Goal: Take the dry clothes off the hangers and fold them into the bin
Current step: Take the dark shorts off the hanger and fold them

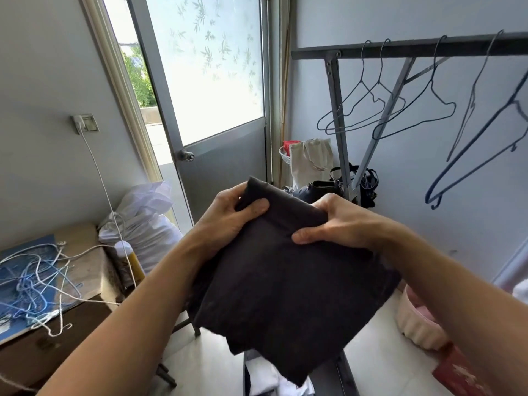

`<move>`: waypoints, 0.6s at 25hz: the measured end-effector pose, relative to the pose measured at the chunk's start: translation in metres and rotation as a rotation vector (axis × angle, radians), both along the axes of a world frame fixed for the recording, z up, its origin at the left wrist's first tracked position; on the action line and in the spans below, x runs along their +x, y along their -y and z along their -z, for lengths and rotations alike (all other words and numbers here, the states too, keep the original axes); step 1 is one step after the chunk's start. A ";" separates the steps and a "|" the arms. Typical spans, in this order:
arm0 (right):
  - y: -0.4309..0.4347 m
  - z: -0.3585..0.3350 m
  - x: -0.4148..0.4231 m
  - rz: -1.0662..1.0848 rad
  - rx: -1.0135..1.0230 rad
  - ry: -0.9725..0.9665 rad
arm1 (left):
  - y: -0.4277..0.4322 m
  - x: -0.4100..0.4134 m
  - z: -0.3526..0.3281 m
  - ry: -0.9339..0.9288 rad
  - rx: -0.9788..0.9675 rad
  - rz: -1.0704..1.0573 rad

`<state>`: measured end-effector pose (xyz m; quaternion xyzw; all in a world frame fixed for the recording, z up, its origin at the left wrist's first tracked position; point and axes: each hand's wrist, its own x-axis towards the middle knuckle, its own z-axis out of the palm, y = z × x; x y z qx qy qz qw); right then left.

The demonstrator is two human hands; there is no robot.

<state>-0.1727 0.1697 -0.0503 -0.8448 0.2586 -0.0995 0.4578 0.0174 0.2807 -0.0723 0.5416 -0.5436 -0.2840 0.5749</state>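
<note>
A dark, partly folded garment (285, 287) hangs in front of me, held at its top edge. My left hand (231, 215) grips its upper left corner, thumb on the front. My right hand (340, 224) grips the upper right corner the same way. Below the garment stands a dark bin (347, 372) with light-coloured clothes (265, 378) inside. Several bare wire hangers (368, 110) hang on the grey rack rail (411, 48) at the upper right, along with a dark blue hanger (474, 167).
A wooden box (85, 270) at the left carries a tangle of hangers (31, 284) and white cords. A white sack (143, 221) and a yellow bottle (131, 261) sit beside it. Bags (314, 164) stand by the door (214, 110). A pink basin (420, 324) sits at the lower right.
</note>
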 end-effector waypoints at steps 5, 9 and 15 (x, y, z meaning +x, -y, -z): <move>0.011 0.051 0.013 0.353 0.135 0.099 | 0.021 -0.009 0.030 0.455 -0.089 -0.527; 0.023 0.072 0.032 0.506 0.201 0.227 | 0.018 -0.066 0.092 0.621 0.031 -0.257; 0.033 0.091 0.067 0.529 0.600 0.497 | 0.076 0.012 0.133 -0.058 0.317 -0.495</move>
